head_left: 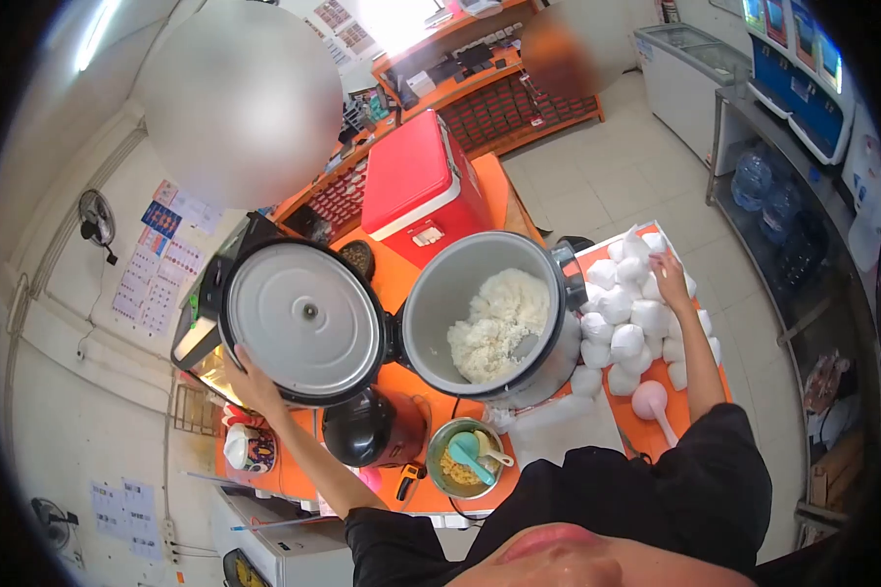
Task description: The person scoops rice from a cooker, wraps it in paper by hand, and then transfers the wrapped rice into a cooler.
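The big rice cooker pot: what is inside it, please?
Inside the open pot there is a mound of white rice, with some grey bottom showing beside it. What lies under the rice cannot be seen.

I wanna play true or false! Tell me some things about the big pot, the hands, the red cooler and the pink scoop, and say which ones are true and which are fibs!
1. The pot has its lid open. True.
2. The pot is empty. False: white rice is inside.
3. The left hand is in the rice. False: it is at the edge of the lid.
4. The right hand is at the white bags. True.
5. The red cooler is shut. True.
6. The pink scoop is in the pot. False: the pink scoop is beside the white bags.
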Demonstrator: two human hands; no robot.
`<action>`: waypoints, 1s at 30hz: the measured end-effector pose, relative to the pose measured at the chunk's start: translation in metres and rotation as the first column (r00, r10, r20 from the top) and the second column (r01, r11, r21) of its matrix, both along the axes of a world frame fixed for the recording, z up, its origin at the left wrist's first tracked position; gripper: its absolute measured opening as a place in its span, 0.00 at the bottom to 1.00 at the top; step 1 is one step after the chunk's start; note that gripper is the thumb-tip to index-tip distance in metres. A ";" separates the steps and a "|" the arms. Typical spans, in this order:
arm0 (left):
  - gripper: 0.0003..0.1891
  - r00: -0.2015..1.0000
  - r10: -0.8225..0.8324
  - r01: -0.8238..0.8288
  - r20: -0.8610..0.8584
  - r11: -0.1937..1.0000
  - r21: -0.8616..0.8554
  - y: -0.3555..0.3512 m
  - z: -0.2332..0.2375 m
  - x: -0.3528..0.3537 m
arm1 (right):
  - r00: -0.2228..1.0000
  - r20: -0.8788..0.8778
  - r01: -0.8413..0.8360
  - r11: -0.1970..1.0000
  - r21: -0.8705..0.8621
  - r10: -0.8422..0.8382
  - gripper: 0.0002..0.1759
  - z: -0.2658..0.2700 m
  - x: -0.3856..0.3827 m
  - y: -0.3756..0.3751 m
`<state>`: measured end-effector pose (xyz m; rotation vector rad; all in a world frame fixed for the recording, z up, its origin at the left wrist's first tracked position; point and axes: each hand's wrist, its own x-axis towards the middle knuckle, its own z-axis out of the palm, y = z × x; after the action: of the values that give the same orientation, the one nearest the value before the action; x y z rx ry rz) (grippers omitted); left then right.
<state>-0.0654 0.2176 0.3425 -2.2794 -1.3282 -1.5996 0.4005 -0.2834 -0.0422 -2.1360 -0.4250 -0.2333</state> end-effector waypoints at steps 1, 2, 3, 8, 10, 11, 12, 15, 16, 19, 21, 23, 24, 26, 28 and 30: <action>0.28 0.998 -0.053 0.055 -0.026 0.994 0.099 -0.017 0.002 0.014 | 1.000 -0.018 -0.007 0.989 0.148 0.010 0.19 0.014 -0.019 -0.019; 0.28 0.996 -0.023 0.028 -0.084 0.998 0.055 -0.055 0.012 0.034 | 1.000 -0.019 0.004 0.992 0.123 -0.001 0.19 0.029 -0.042 -0.035; 0.28 0.986 -0.136 0.149 -0.097 0.980 0.136 -0.073 0.013 0.050 | 0.988 -0.153 0.008 0.975 0.224 0.027 0.18 0.041 -0.072 -0.050; 0.29 0.813 -0.442 0.559 -0.380 0.775 0.296 -0.180 -0.019 0.130 | 0.920 -0.392 0.088 0.970 0.226 0.008 0.19 0.031 -0.207 -0.121; 0.32 0.681 -0.503 0.691 -0.532 0.683 0.238 -0.217 -0.053 0.153 | 0.878 -0.478 0.113 0.972 0.205 -0.002 0.19 0.025 -0.258 -0.150; 0.33 0.629 -0.465 0.729 -0.623 0.631 0.265 -0.227 -0.075 0.164 | 0.869 -0.491 0.146 0.978 0.152 -0.053 0.19 0.025 -0.281 -0.165; 0.34 0.564 -0.480 0.757 -0.672 0.625 0.189 -0.240 -0.098 0.171 | 0.863 -0.494 0.181 0.978 0.103 -0.107 0.19 0.027 -0.301 -0.180; 0.34 0.458 -0.430 0.797 -0.778 0.586 0.146 -0.261 -0.158 0.190 | 0.801 -0.547 0.319 0.947 0.045 -0.244 0.19 0.035 -0.361 -0.236; 0.33 0.361 -0.496 0.832 -0.789 0.554 0.033 -0.265 -0.170 0.188 | 0.753 -0.586 0.379 0.925 0.016 -0.299 0.19 0.037 -0.381 -0.259; 0.34 0.128 -0.712 0.880 -0.691 0.402 -0.252 -0.256 -0.200 0.200 | 0.659 -0.584 0.538 0.840 -0.074 -0.474 0.18 0.055 -0.439 -0.321; 0.31 0.152 -0.840 0.878 -0.522 0.357 -0.319 -0.264 -0.203 0.202 | 0.587 -0.595 0.611 0.783 -0.120 -0.549 0.18 0.062 -0.475 -0.359; 0.24 0.367 -0.824 0.830 -0.433 0.499 -0.247 -0.285 -0.213 0.219 | 0.505 -0.599 0.679 0.715 -0.168 -0.621 0.17 0.057 -0.498 -0.393; 0.23 0.468 -0.753 0.797 -0.462 0.585 -0.147 -0.289 -0.221 0.234 | 0.477 -0.624 0.679 0.710 -0.187 -0.620 0.17 0.052 -0.507 -0.412; 0.26 0.692 -0.635 0.644 -0.343 0.758 -0.106 -0.320 -0.212 0.263 | 0.451 -0.673 0.655 0.730 -0.197 -0.586 0.16 0.045 -0.519 -0.449; 0.41 0.827 -0.375 0.319 -0.419 0.927 -0.200 -0.329 -0.228 0.299 | 0.479 -0.699 0.608 0.775 -0.171 -0.530 0.15 0.029 -0.519 -0.496; 0.43 0.876 -0.220 0.122 -0.428 0.962 -0.245 -0.336 -0.239 0.322 | 0.572 -0.687 0.529 0.842 -0.109 -0.448 0.12 0.005 -0.502 -0.548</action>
<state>0.2571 -0.1187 0.1036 -2.7360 -1.2452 -0.8920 -0.1016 -0.8315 -0.0372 -2.0041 0.6362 0.2486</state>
